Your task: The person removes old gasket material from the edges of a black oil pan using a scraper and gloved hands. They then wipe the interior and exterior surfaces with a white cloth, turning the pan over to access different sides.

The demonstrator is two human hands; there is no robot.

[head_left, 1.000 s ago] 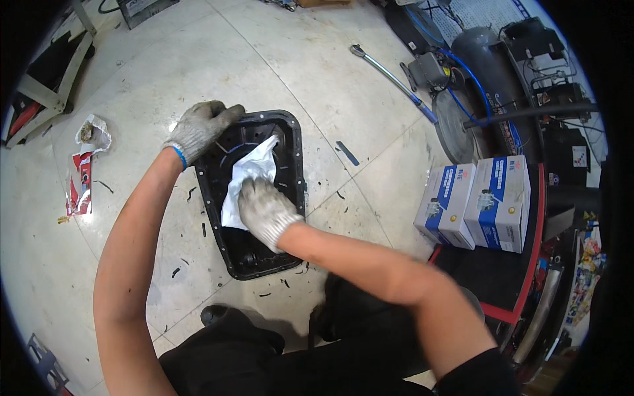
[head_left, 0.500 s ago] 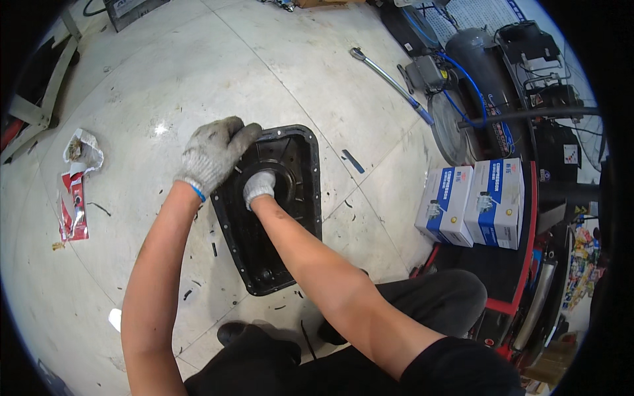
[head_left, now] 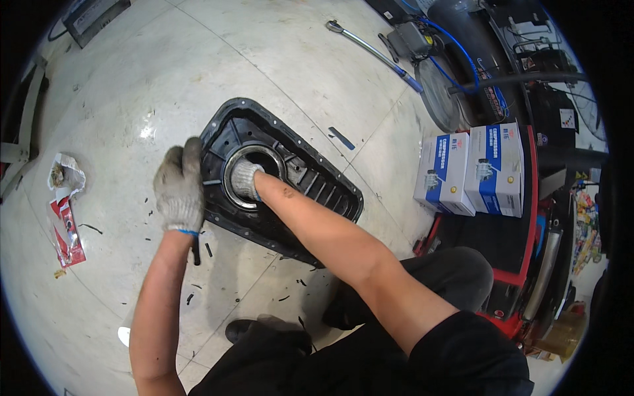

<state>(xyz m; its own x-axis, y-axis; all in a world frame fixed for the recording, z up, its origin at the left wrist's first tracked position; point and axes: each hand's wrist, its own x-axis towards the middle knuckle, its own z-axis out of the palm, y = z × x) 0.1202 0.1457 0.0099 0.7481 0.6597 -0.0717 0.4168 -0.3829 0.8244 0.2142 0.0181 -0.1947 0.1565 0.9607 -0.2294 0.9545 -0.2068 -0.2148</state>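
A black metal oil pan (head_left: 310, 181) lies on the pale tile floor (head_left: 132, 86), right in front of the person. It is a long, shallow tray with small bolt holes along its rim and a round, deep well with a shiny ring at one end.

The left hand (head_left: 179, 185), in a grey knit glove, is laid over the pan's near-left rim. Its fingers are curled down over the edge, so it is closed on the rim and holds the pan steady. The right hand (head_left: 246, 179), gloved too, is pushed down into the round well. It looks bunched up like a fist, but I cannot tell if it has anything in it, since the inside of the well hides the fingers.

To do this well, the left hand should press the rim flat so the pan does not slide on the smooth floor. The right hand should go all the way around the well, down to the bottom and along the ring, slowly and not just in the middle. The rim may be sharp, so keeping the gloves on is wise.

Two blue and white boxes (head_left: 472, 168) stand well off to the right. A long wrench (head_left: 370, 49) lies far up the floor. A torn red wrapper (head_left: 65, 221) lies to the left.
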